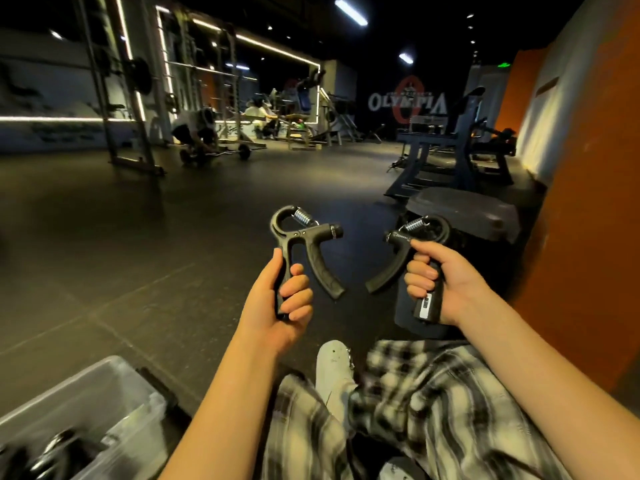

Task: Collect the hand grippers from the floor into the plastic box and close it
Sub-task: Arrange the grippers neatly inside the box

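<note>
My left hand (282, 299) grips one handle of a black hand gripper (304, 240), held upright above the dark floor with its steel spring on top and its other handle sticking out to the right. My right hand (440, 282) grips a second black hand gripper (412, 237) by the handle that carries a small white counter; its free handle points left. The two hand grippers are apart, side by side. The clear plastic box (104, 393) stands open at the lower left, with dark hand grippers inside at the bottom corner.
My legs in checked trousers and a white shoe (334, 375) stretch forward on the floor. A dark bin or stool (464, 216) stands just behind my right hand, beside an orange wall (581, 237). Gym racks, benches and people are far back.
</note>
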